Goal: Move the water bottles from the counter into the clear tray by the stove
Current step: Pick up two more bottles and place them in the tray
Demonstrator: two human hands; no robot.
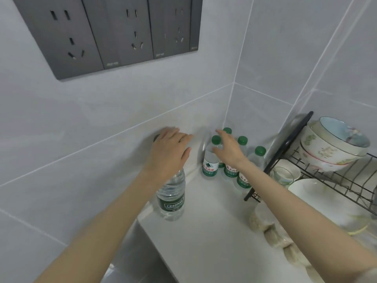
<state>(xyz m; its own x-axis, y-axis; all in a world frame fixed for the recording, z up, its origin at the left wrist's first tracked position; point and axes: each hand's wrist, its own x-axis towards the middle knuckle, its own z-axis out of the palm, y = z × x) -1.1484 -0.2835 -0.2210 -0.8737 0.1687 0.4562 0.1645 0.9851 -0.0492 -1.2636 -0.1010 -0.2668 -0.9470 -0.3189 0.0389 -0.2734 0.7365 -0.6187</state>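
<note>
Several small water bottles (210,160) with green caps and green labels stand in the counter's back corner. A larger clear bottle (171,198) with a dark green label stands nearer, by the wall. My left hand (170,151) hovers over the large bottle's top with fingers spread, hiding its cap. My right hand (228,148) reaches among the small bottles with straight fingers, its fingertips near the caps; whether they touch is unclear. The clear tray and stove are out of view.
A black wire dish rack (330,176) with stacked bowls, a glass and a plate stands at the right. Clear stacked containers (271,231) lie on the white counter (212,231) in front of it. Dark wall sockets (114,31) sit above. A sink edge lies below left.
</note>
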